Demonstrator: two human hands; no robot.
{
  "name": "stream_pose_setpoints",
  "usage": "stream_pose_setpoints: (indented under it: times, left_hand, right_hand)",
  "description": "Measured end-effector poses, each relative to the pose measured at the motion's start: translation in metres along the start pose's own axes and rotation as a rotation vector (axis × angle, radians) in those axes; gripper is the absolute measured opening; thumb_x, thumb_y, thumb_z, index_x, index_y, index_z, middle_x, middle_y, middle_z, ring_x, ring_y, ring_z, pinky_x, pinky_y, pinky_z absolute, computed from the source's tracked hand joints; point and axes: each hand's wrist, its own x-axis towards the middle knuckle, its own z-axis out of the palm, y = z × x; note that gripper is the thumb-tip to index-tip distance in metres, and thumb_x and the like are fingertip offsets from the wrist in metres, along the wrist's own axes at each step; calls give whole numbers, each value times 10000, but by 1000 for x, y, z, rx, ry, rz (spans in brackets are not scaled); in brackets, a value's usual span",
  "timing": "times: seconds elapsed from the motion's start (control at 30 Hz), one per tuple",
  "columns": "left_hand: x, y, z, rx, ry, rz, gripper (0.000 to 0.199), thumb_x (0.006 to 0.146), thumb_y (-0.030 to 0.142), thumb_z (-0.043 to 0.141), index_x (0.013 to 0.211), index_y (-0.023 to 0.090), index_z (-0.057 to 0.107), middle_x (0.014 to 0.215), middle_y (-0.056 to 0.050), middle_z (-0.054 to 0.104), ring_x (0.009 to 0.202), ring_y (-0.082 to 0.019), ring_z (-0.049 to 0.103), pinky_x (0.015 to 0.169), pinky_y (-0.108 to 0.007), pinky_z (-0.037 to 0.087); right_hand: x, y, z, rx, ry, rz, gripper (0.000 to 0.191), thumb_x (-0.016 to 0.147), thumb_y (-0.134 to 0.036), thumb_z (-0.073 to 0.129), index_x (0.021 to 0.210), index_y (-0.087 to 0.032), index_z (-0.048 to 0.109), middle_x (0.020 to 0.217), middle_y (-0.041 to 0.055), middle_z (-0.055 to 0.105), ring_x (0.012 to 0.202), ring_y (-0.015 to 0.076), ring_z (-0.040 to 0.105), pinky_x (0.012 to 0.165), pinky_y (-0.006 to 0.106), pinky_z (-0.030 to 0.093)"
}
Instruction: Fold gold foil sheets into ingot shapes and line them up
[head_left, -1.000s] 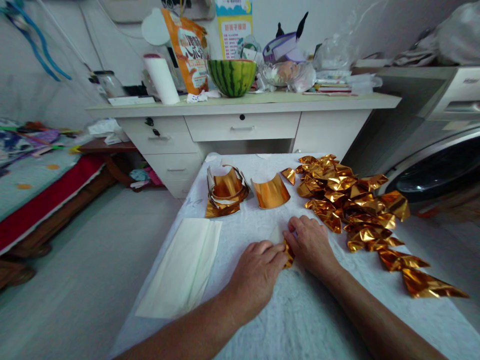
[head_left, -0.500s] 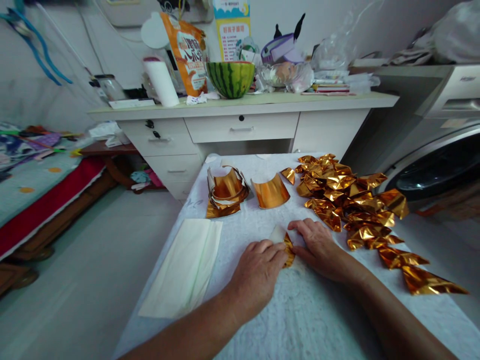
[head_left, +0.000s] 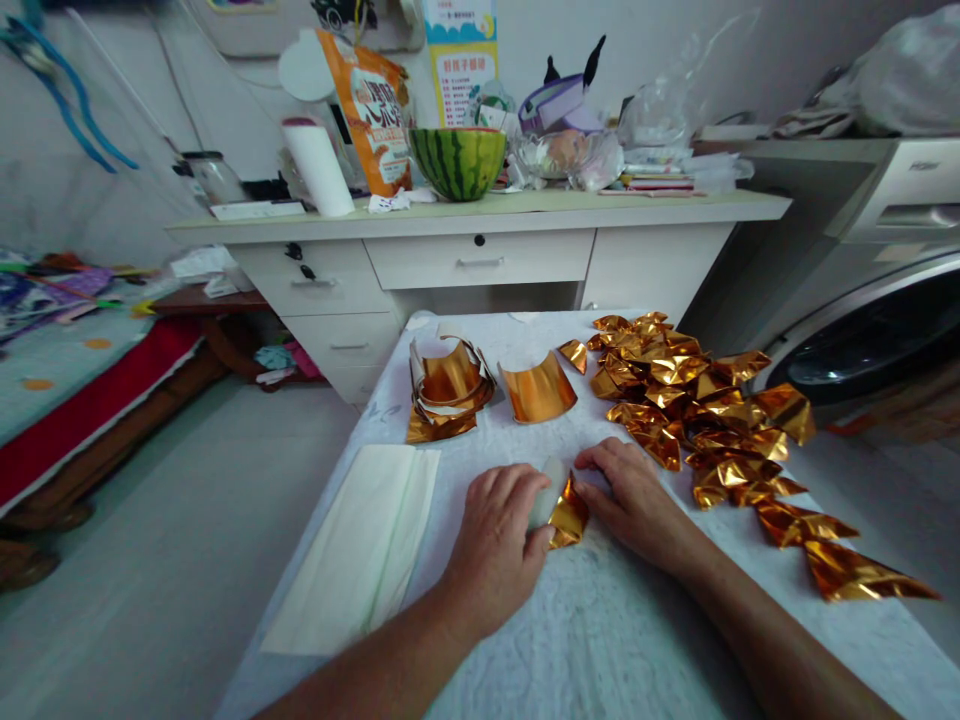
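Gold foil, one small folded piece (head_left: 568,515), sits right between the two hands on the cloth-covered worktop (head_left: 622,640), its point towards the far edge! A pale, translucent-looking slip (head_left: 553,474) lies against it on the left, partly under the fingers. Over to the left hand (head_left: 491,545): palm down, fingers arched over the slip, thumb tip at the lower left edge of the foil, and that grip is moderately wide, a gap plain between thumb and fingers. Now the right hand (head_left: 637,500): forefinger and thumb reach in at the other side, the thumb by the foil's right edge; the grip is narrow, and whether it pinches anything I can't tell.

Just beyond the hands, a curved gold sheet (head_left: 538,388) stands with its ends curled up, and to its left there's a nest of curled gold sheets (head_left: 450,385), showing white backs. On the near left, a folded white paper (head_left: 356,550) lies flat. And look along the right: a heap of crinkled, twisted gold foil pieces (head_left: 697,400) trails down towards the near corner, with one small folded foil (head_left: 574,355) by its far left end, near the curved sheet.
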Motion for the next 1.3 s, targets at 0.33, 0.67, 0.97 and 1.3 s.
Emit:
stream_pose_setpoints:
  times: [0.33,0.67,0.97,1.3]
  left_hand:
    - [0,-5,3,51,-30,-113,430,758,252,691,1160,224,538,1283,-75,517,1203,-284,434,1049,-499,337]
    - [1,-7,3,-2,-14,-91,498,759,236,671,1223,224,491,1280,-72,523,1191,-281,436,1052,-494,335]
    - [1,-7,3,-25,-20,-97,550,719,245,711,1227,232,501,1260,-62,539,1177,-283,449,1047,-481,346]
    - [3,-6,2,-20,-45,-111,535,711,270,735,1210,222,547,1260,-65,539,1172,-282,453,1058,-493,351]
  right_hand:
    - [4,-8,11,-31,-4,11,151,810,-212,606,960,-203,614,987,80,580,917,257,500,826,416,384]
    - [5,-10,11,-36,8,60,180,804,-232,598,981,-202,611,1012,86,570,941,268,492,809,407,368]
    - [7,-12,9,0,-14,59,92,791,-191,563,877,-199,595,968,76,571,917,249,476,815,400,354]
    - [7,-14,14,-34,15,63,82,789,-196,557,856,-208,603,984,78,575,923,259,476,777,388,343]
